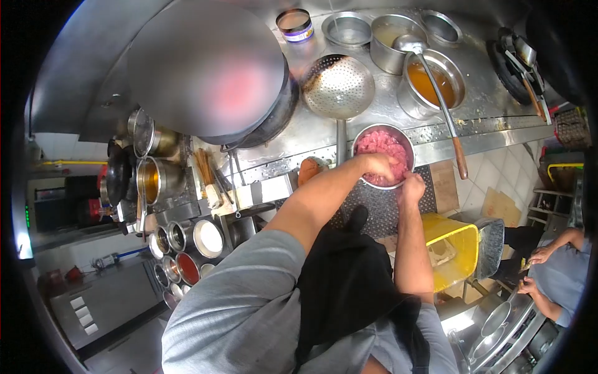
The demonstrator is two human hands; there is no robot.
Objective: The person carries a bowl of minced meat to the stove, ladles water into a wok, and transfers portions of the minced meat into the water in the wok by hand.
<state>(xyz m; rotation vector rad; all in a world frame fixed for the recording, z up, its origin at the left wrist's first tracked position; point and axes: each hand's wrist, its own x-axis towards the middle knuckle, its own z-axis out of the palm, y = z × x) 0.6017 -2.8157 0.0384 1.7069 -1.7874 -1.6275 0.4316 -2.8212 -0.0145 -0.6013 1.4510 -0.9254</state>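
Note:
A round metal bowl [408,138] of pink raw meat pieces [377,141] is in front of me, at the edge of the steel counter. My left hand [377,166] reaches over the near rim into the bowl, its fingers curled down into the meat and partly buried. On the bowl's near right rim, my right hand [412,186] is closed, gripping the edge. Just beyond the bowl lies a perforated strainer [339,87], its handle [341,140] pointing toward me beside the bowl's left side.
A large wok [255,128], mostly blurred, occupies the left stove. Behind stand a tin [294,25] and several metal pots; a ladle [445,106] rests across one with orange liquid [430,84]. A yellow bin [451,249] is at right, near another person's hands [534,268].

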